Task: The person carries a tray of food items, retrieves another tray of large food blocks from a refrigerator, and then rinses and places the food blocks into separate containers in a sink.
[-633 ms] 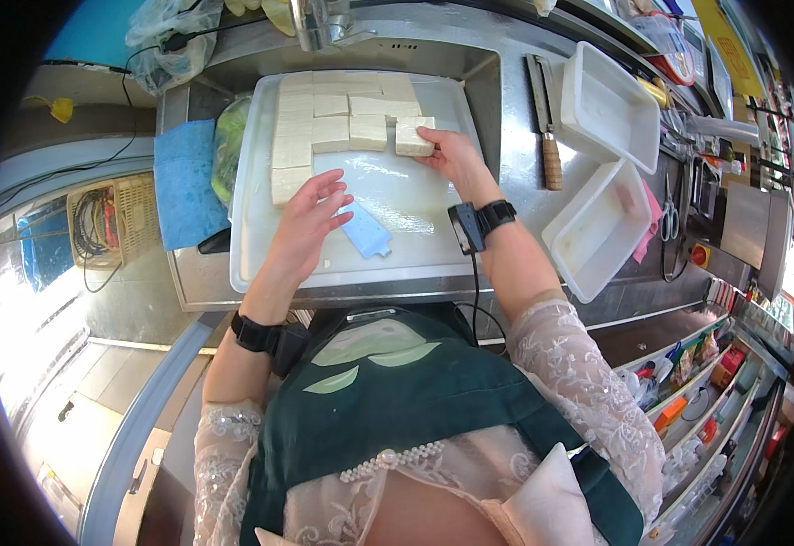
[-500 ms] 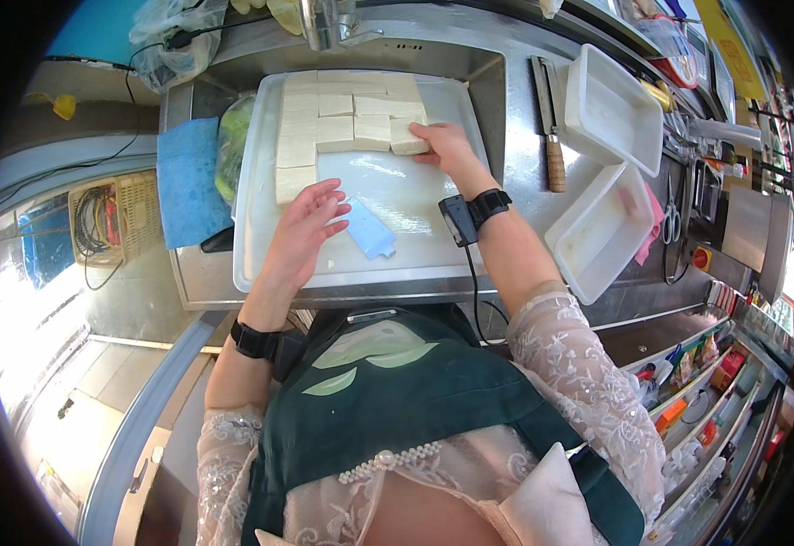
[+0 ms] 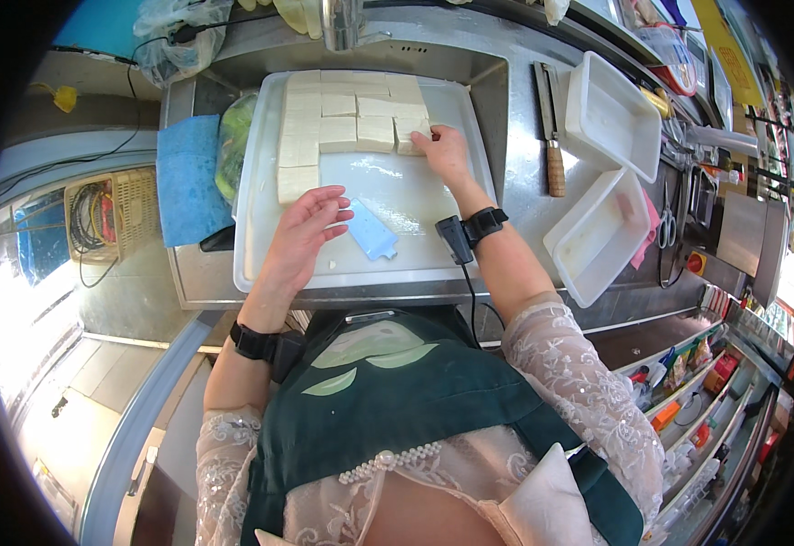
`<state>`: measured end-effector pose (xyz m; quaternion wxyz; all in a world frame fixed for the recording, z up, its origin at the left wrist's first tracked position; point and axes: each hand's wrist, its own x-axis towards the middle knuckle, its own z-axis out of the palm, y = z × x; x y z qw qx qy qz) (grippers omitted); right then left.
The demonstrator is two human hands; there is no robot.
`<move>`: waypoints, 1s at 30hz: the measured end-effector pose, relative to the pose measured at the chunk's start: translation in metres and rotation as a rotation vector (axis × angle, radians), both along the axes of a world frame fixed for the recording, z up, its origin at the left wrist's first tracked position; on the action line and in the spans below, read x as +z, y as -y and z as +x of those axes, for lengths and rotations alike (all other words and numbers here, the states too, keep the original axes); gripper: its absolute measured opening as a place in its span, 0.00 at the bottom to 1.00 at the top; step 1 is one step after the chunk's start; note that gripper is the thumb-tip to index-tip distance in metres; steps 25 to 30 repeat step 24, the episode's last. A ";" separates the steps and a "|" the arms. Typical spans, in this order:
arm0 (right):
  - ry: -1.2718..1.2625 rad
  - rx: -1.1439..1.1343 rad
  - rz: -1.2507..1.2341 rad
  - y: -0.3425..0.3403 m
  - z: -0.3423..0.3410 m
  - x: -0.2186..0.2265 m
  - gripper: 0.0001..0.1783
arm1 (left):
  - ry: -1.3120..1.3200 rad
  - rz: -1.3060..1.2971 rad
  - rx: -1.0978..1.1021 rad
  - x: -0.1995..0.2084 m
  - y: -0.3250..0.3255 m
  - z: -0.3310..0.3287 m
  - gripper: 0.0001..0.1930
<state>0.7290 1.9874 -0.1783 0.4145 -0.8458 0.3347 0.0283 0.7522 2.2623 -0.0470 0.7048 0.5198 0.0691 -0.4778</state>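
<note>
A large white tray (image 3: 260, 264) lies on a steel counter and holds several pale tofu blocks (image 3: 342, 127) along its far and left sides. My right hand (image 3: 442, 150) rests on the rightmost tofu block (image 3: 410, 138) at the far right of the tray, fingers curled over it. My left hand (image 3: 306, 227) hovers open over the tray's near left, just below a single tofu block (image 3: 295, 182). A light blue flat scraper (image 3: 371, 229) lies on the tray beside my left hand, untouched.
Two white rectangular tubs (image 3: 611, 118) (image 3: 597, 237) stand to the right, with a wooden-handled knife (image 3: 550, 127) between them and the tray. A blue cloth (image 3: 187, 177) and a bag of greens (image 3: 233, 146) lie left of the tray. Scissors (image 3: 668, 214) lie farther right.
My right hand has stayed on the rightmost tofu block, shifting slightly. My left hand remains spread over the tray's near left. The scraper has not moved.
</note>
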 end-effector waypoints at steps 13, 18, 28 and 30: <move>0.268 0.127 0.175 0.009 0.021 0.104 0.21 | 0.550 0.256 0.106 0.004 -0.039 0.063 0.16; 0.352 0.294 0.189 0.007 0.043 0.138 0.23 | 0.534 0.446 0.110 -0.009 -0.069 0.075 0.16; 0.482 0.416 -0.386 -0.023 0.103 0.129 0.34 | 0.278 0.156 -0.074 0.006 -0.019 0.072 0.17; 0.482 0.416 -0.386 -0.023 0.103 0.129 0.34 | 0.278 0.156 -0.074 0.006 -0.019 0.072 0.17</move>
